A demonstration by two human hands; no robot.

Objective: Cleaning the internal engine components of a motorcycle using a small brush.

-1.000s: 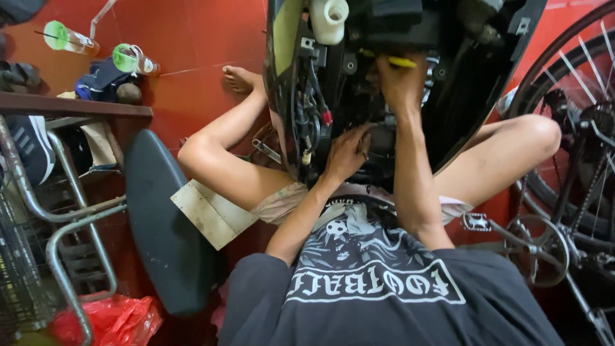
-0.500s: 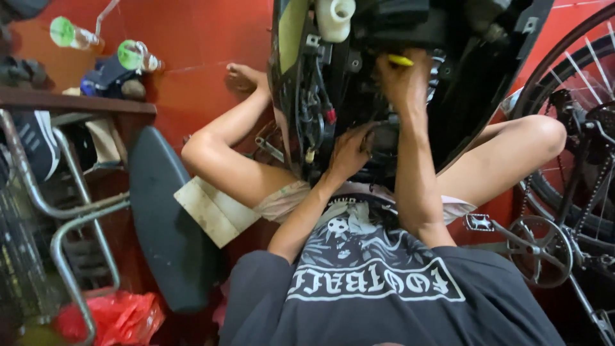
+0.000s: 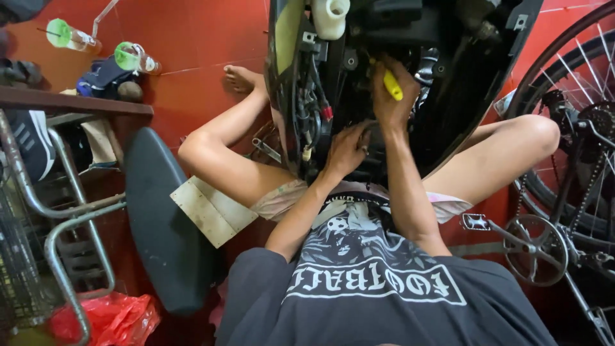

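I sit on a red tiled floor with my legs spread around the open black body of a scooter. My right hand is closed around a yellow-handled screwdriver, whose tip goes into the dark engine bay. Lower down, my left hand presses against a dark part inside the frame, beside a bundle of wires with a red connector. What the left fingers grip is hidden. A white plastic reservoir sits at the top of the bay.
A detached black scooter seat lies at my left with a pale board. A wrench rests by my left thigh. A bicycle wheel and crank stand at right. Metal tube frame, red bag, bottles at left.
My right hand with the screwdriver has dropped slightly in the engine bay. My left hand stays on the dark part. The view has shifted a little.
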